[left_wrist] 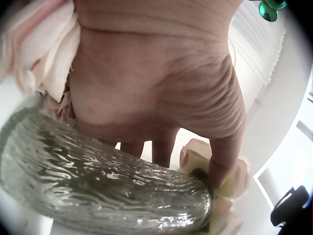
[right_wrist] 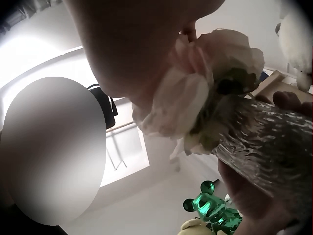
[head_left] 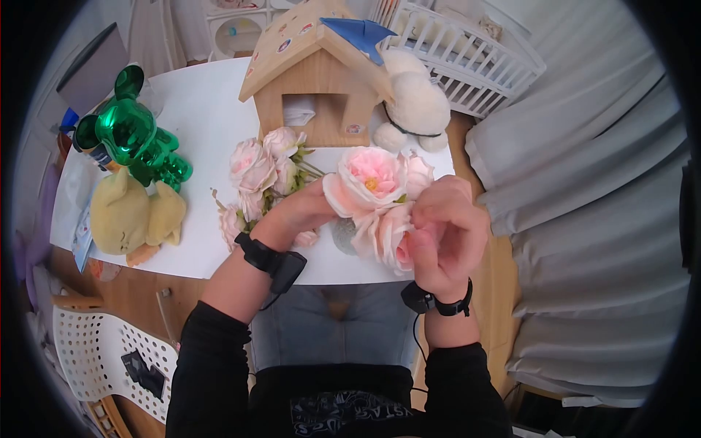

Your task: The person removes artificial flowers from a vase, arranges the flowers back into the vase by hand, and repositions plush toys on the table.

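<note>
Glass meets your left hand [head_left: 310, 203], its fingers round the vase [left_wrist: 107, 176]; your right hand [head_left: 456, 233] pinches at the pink flowers [head_left: 370, 182] in its mouth. You hold them by the near edge of the white table [head_left: 204, 95], your right hand over its right side. Pale roses [head_left: 252, 168] lie beside your left forearm; beyond stands the wooden house [head_left: 269, 120], a white plush [head_left: 420, 102] next to it. White tabletop stretches left toward the green bear figure [head_left: 128, 128].
</note>
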Available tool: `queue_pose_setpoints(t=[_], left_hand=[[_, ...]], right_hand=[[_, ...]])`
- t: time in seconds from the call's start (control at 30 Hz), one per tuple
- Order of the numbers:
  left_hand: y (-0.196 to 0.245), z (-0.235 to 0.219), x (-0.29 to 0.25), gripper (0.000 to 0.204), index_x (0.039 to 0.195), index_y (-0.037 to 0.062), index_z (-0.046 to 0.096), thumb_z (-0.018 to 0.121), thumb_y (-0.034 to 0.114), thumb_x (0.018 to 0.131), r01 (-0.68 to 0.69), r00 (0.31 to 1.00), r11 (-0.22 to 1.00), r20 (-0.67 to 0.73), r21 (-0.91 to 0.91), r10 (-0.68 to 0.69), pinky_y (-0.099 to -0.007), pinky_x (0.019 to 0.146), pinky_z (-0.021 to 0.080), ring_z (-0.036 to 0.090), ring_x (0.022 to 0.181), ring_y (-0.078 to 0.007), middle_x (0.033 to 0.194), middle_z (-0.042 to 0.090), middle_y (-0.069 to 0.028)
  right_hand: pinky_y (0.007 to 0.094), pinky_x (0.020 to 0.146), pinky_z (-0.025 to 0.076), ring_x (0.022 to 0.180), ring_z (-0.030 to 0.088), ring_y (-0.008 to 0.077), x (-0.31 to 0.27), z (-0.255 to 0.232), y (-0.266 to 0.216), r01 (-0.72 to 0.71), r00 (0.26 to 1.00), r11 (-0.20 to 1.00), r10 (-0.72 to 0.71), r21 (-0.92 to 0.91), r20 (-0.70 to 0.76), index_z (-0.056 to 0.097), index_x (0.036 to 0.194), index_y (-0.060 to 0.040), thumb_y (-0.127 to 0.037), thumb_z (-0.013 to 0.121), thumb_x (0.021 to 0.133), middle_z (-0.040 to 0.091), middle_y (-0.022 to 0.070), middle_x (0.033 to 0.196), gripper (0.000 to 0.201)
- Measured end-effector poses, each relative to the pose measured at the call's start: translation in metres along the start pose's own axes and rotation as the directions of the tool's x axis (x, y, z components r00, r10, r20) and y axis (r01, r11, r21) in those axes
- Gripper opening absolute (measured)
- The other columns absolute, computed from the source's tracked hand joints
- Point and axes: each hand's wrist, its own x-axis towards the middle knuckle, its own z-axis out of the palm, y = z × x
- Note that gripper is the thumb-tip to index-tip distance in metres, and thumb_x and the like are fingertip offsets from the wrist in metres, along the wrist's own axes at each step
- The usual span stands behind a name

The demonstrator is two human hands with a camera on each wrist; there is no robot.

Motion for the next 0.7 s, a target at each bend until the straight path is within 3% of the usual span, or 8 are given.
queue_pose_setpoints(t=[0.13, 0.2, 0.27, 0.3, 0.33, 0.5, 0.63, 0.7], left_hand=[[-0.011, -0.007, -0.004, 0.078, 0.160, -0.0047, 0.047, 0.082, 0.025, 0.096, -0.031, 0.999, 0.999, -0.033, -0.043, 0.030, -0.0426, 0.125, 0.041, 0.055, 0.147, -0.0275, 0.160, 0.056, -0.0167], [-0.009, -0.005, -0.005, 0.077, 0.158, -0.0049, 0.049, 0.083, 0.024, 0.096, -0.012, 0.998, 0.999, -0.062, -0.036, 0.010, -0.0421, 0.125, 0.041, 0.056, 0.147, -0.0274, 0.160, 0.056, -0.0164], [-0.010, -0.006, -0.002, 0.077, 0.158, -0.0049, 0.049, 0.083, 0.024, 0.095, 0.000, 0.997, 1.000, -0.074, -0.002, 0.000, -0.0419, 0.125, 0.042, 0.056, 0.146, -0.0272, 0.160, 0.056, -0.0163], [-0.010, -0.006, -0.002, 0.078, 0.158, -0.0049, 0.049, 0.084, 0.024, 0.095, 0.015, 0.996, 0.999, -0.091, 0.028, -0.012, -0.0417, 0.125, 0.042, 0.056, 0.146, -0.0269, 0.160, 0.057, -0.0162], [-0.009, -0.004, -0.002, 0.078, 0.158, -0.0049, 0.049, 0.084, 0.024, 0.095, 0.015, 0.996, 0.999, -0.092, 0.029, -0.012, -0.0417, 0.125, 0.042, 0.056, 0.146, -0.0269, 0.160, 0.057, -0.0162], [-0.003, -0.002, -0.004, 0.080, 0.159, -0.0034, 0.048, 0.085, 0.020, 0.093, 0.035, 0.997, 0.999, -0.068, 0.040, -0.032, -0.0397, 0.125, 0.041, 0.055, 0.146, -0.0235, 0.159, 0.057, -0.0132], [-0.002, 0.004, -0.007, 0.080, 0.159, -0.0026, 0.048, 0.086, 0.018, 0.092, 0.064, 0.990, 0.996, -0.133, 0.058, -0.056, -0.0383, 0.125, 0.040, 0.054, 0.146, -0.0206, 0.158, 0.058, -0.0115], [0.004, 0.006, -0.004, 0.081, 0.160, -0.0022, 0.049, 0.086, 0.017, 0.091, 0.059, 0.991, 0.967, -0.132, 0.248, -0.027, -0.0371, 0.124, 0.040, 0.053, 0.146, -0.0185, 0.157, 0.059, -0.0097]], right_hand=[[0.0382, 0.080, 0.049, 0.081, 0.061, 0.0228, 0.006, -0.006, 0.019, 0.096, 0.985, 0.992, -0.083, 0.084, -0.151, 0.062, 0.110, -0.0032, -0.004, 0.063, 0.098, 0.070, 0.0090, 0.094, 0.012], [0.0336, 0.078, 0.050, 0.082, 0.060, 0.0180, 0.010, -0.004, 0.043, -0.090, 0.869, 0.941, 0.234, 0.326, -0.437, 0.062, 0.111, -0.0017, -0.005, 0.057, 0.106, 0.071, 0.0094, 0.097, 0.007], [0.0286, 0.077, 0.049, 0.082, 0.060, 0.0158, 0.024, 0.000, 0.072, -0.447, 0.833, 0.872, 0.487, 0.197, -0.265, 0.063, 0.113, -0.0025, -0.012, 0.062, 0.109, 0.064, 0.0040, 0.089, 0.010], [0.0302, 0.083, 0.052, 0.088, 0.065, 0.0173, 0.023, -0.001, 0.101, -0.561, 0.821, 0.815, 0.570, 0.146, -0.027, 0.062, 0.120, -0.0017, -0.011, 0.063, 0.107, 0.068, 0.0059, 0.097, 0.016], [0.0317, 0.088, 0.055, 0.093, 0.069, 0.0188, 0.011, 0.000, 0.128, -0.657, 0.746, 0.751, 0.634, 0.067, 0.206, 0.061, 0.128, -0.0008, -0.010, 0.065, 0.105, 0.071, 0.0079, 0.106, 0.025], [0.0304, 0.094, 0.055, 0.099, 0.069, 0.0163, -0.118, 0.067, 0.178, -0.589, 0.801, 0.803, 0.595, -0.091, 0.064, 0.067, 0.130, -0.0001, -0.006, 0.069, 0.100, 0.073, 0.0051, 0.104, 0.031], [0.0300, 0.096, 0.055, 0.100, 0.068, 0.0156, -0.132, 0.062, 0.171, -0.591, 0.798, 0.801, 0.598, -0.099, 0.073, 0.069, 0.130, 0.0002, -0.006, 0.070, 0.098, 0.074, 0.0044, 0.103, 0.032], [0.0301, 0.095, 0.054, 0.100, 0.068, 0.0154, -0.127, 0.066, 0.172, -0.603, 0.789, 0.795, 0.607, -0.069, 0.093, 0.069, 0.130, 0.0002, -0.006, 0.071, 0.098, 0.074, 0.0044, 0.103, 0.032]])
